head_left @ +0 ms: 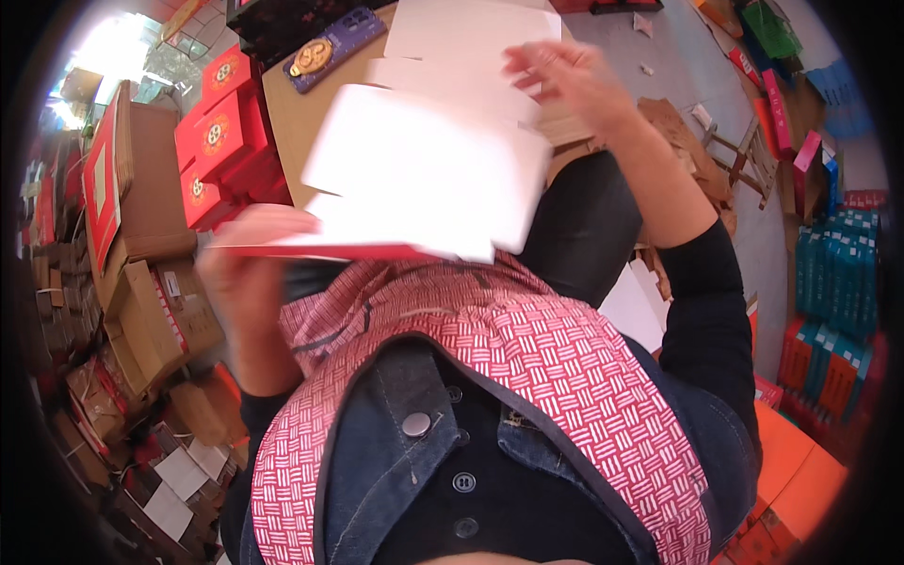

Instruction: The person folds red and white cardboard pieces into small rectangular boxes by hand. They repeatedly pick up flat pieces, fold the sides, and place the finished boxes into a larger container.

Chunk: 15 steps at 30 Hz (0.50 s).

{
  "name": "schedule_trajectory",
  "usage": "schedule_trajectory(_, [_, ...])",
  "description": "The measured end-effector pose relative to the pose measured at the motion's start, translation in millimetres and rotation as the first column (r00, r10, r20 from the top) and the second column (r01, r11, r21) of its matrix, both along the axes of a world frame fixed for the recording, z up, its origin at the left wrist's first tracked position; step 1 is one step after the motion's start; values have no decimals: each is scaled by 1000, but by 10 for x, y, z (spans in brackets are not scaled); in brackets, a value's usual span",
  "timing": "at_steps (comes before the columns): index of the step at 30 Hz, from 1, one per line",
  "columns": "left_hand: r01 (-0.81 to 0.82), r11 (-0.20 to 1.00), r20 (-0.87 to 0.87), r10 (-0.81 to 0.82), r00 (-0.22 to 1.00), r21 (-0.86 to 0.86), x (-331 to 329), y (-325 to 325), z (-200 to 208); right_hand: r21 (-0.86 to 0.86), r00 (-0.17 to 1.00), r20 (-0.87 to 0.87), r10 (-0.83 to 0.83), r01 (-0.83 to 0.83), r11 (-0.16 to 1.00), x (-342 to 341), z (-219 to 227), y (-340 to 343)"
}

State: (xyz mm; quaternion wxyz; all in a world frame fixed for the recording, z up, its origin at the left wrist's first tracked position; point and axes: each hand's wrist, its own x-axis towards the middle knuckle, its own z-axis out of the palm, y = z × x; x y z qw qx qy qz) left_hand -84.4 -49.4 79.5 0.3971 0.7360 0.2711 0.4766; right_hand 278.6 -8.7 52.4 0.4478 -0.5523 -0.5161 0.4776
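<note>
A flat cardboard box blank (428, 174), white on the side facing me and red along its near edge, is tilted above my lap. My left hand (259, 250) is closed round its near left corner; that hand is somewhat blurred. To the far right of the blank, my right hand (570, 80) is raised with fingers apart and nothing in them, over or beside more white card (461, 28) at the far end of the brown work surface. Whether it touches that card I cannot tell.
Red printed boxes (221, 132) are stacked left of the brown work surface (292, 122). A phone in a purple case (334, 49) lies on it. Open brown cartons (146, 320) stand on the left, stacked teal boxes (838, 268) on the right, and a wooden stool (744, 155) at the far right.
</note>
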Motion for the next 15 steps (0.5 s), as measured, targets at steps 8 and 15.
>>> schedule_trajectory(8, [-225, 959, 261, 264, 928, -170, -837, -169, -3, 341, 762, 624, 174, -465, 817, -211, -302, -708])
schedule_trajectory(15, [-75, 994, 200, 91, 976, -86, -928, -238, 10, 568, 557, 791, -254, -512, 644, -353, -786, -975])
